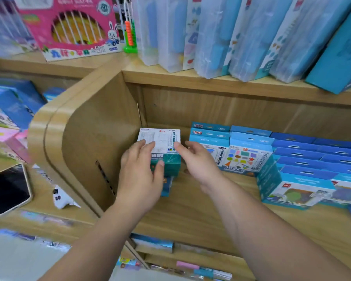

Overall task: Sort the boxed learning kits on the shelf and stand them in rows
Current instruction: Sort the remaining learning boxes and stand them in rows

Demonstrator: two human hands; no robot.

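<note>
Left grip (139, 173) clasps teal box (171, 163), front-left corner

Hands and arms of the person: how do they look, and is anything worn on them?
The left hand and the right hand are bare: no gloves and no rings that show. The left forearm and the right forearm are bare as well, with no sleeve, watch or bracelet in the frame. The nail of the left thumb looks short and plain.
</note>
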